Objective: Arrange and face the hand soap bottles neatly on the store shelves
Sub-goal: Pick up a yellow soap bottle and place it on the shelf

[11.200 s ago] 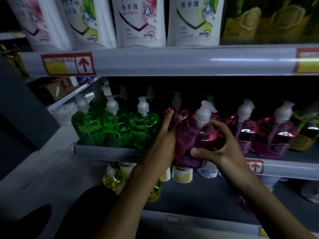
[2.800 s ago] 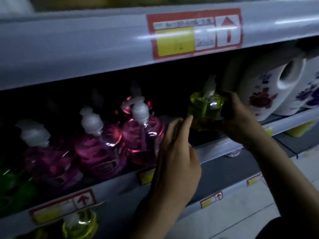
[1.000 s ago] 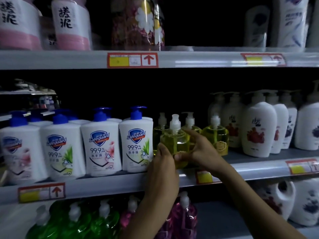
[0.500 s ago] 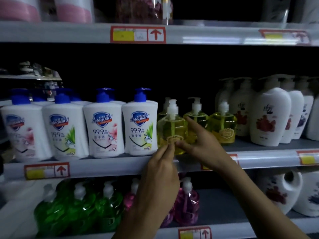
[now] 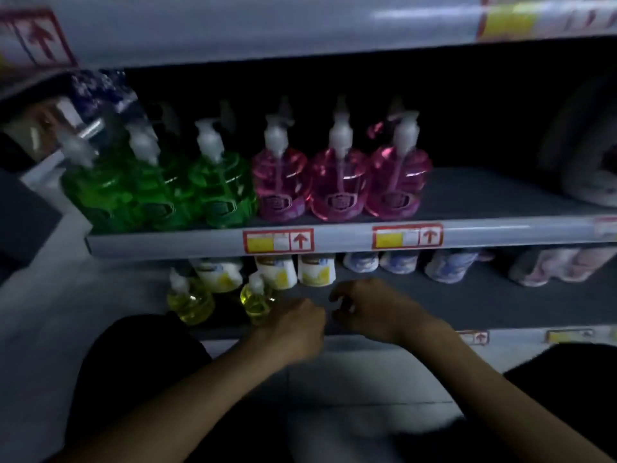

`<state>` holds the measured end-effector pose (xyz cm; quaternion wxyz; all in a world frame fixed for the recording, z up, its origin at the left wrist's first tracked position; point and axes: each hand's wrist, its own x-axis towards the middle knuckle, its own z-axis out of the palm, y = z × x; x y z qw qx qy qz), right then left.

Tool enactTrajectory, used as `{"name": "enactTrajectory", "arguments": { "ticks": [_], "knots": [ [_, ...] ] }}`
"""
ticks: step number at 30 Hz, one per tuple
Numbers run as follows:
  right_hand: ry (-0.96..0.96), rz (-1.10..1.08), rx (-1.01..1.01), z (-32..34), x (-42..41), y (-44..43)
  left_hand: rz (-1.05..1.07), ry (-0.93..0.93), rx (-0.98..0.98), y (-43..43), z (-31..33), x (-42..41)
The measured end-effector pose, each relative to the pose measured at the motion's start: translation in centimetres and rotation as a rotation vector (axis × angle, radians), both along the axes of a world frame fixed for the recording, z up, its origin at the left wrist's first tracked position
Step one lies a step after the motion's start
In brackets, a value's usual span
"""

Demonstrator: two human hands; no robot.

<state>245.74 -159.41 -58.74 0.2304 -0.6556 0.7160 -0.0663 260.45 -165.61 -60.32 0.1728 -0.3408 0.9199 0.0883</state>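
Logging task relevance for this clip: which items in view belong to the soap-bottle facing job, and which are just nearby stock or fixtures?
Job: green pump bottles, pink pump bottles, yellow pump bottles, left hand next to one yellow bottle, right hand.

Not part of it: white packs with yellow print, blue-printed packs, price tags.

Your view is dim, and motion blur smears most of it. Glare streaks run along the upper shelf edge [image 5: 267, 28] and the middle shelf edge [image 5: 500, 233]. The pink bottles [image 5: 340, 185] catch small highlights and look sharpest; the green bottles [image 5: 150, 192] at left are smeared. Deep shadow fills the shelf back; your left hand [image 5: 293, 325] and right hand [image 5: 370, 309] are dark and soft-edged. Shelf lines bow near the sides.
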Motion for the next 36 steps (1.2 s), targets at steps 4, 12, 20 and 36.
{"name": "enactTrajectory", "arguments": {
  "ticks": [4, 12, 20, 36],
  "knots": [
    [0.146, 0.033, 0.254, -4.4, 2.2, -4.4, 0.426, 0.05, 0.093, -4.2, -2.3, 2.5],
    [-0.222, -0.079, 0.232, -9.9, 7.1, -12.0, 0.68, 0.231, 0.226, -10.4, -7.3, 6.6],
    [-0.372, -0.282, 0.115, -13.0, 8.7, -13.7, 0.767, 0.568, 0.501, -10.3, -9.5, 7.0],
    [-0.68, -0.11, -0.076, -4.0, 1.9, -4.0, 0.481, 0.495, 1.242, -7.3, -7.4, 5.4]
  ]
}}
